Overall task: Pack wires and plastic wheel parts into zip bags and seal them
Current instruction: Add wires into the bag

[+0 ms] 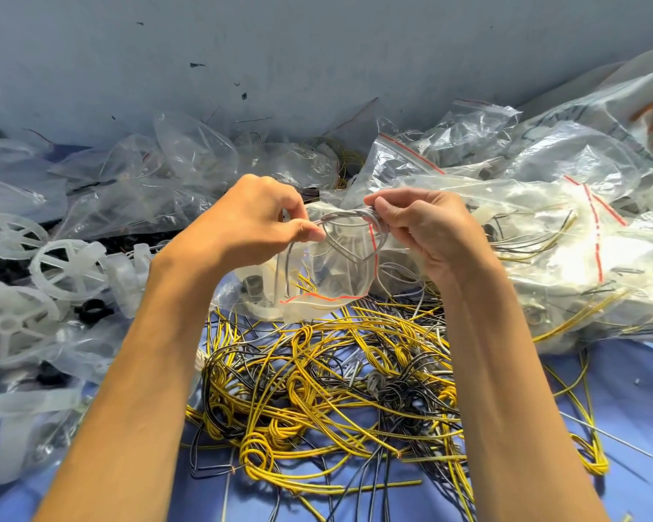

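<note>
Both hands are raised over the middle of the table, holding one grey wire bundle (345,235) between them. My left hand (257,220) pinches its left end with thumb and fingers. My right hand (423,224) grips the right end, where the strands are gathered. The wire loops hang down in front of a clear zip bag (328,280) with a red seal line, lying open-mouthed just below the hands. A tangle of yellow, black and grey wires (336,389) covers the blue table under my forearms. White plastic wheel parts (66,269) lie at the left.
Filled zip bags with red strips (543,227) pile up at the right. Clear bags (174,171) heap at the back left against a grey-blue wall (279,50). Small black rings (93,308) sit among the wheels. Blue table surface (626,389) shows at the lower right.
</note>
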Available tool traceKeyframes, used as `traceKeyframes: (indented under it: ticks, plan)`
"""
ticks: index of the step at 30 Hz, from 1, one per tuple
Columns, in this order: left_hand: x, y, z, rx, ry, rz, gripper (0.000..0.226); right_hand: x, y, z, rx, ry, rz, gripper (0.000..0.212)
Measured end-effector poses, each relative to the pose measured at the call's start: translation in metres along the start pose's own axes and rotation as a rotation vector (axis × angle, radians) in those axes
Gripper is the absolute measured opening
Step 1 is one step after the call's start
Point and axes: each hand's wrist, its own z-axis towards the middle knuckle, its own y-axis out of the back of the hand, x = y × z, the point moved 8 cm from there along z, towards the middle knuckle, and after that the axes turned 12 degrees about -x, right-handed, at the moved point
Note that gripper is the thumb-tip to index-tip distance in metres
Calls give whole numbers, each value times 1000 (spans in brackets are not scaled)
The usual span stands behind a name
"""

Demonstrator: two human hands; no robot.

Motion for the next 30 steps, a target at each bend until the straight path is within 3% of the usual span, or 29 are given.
traceKeyframes:
  ticks: [6, 13, 17, 20, 26, 30]
  plan:
    - [5, -1, -5, 57, -15, 34, 23, 14, 23, 7, -200, 241, -336, 22]
    - [7, 7, -5, 73, -11, 28, 22, 25, 41, 9, -380, 374, -478, 16]
    - [10, 6, -5, 89, 25, 25, 24, 19, 31, 13, -152, 330, -530, 25]
    - [14, 9, -3, 35, 64, 3, 25, 18, 22, 8, -47, 366, -769, 12]
    - [14, 10, 0, -17, 85, -38, 27, 29, -9, -13, 182, 486, -804, 45]
    - [14, 9, -1, -13, 80, -71, 28, 29, -15, -12, 118, 552, -821, 29]
